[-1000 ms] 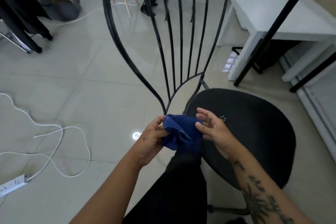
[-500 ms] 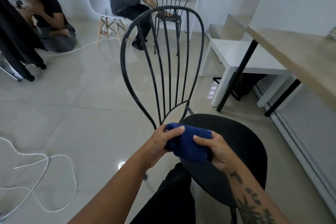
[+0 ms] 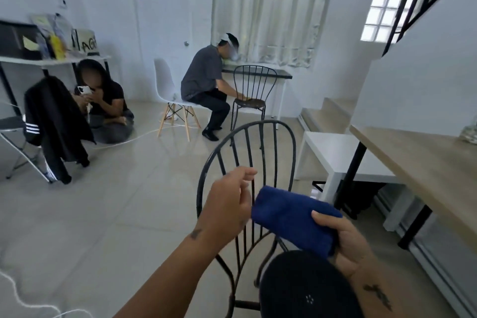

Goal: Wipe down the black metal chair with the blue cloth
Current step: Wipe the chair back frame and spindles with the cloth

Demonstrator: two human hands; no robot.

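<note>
Over the seat of the black wire-backed metal chair (image 3: 296, 292), your right hand (image 3: 348, 242) grips the folded blue cloth (image 3: 291, 219); your left hand (image 3: 224, 209) hovers loosely curled, empty. Steady the back with it, then wrap each rod.

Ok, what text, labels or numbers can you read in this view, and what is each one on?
"AG": big black letters on the pale bag on the far table; what follows them is unclear.
On the yellow note stuck to the black box: too blurred to read.
On the packets beside it: too blurred to read.
On the blue cloth and the black chair: no text seen.
</note>
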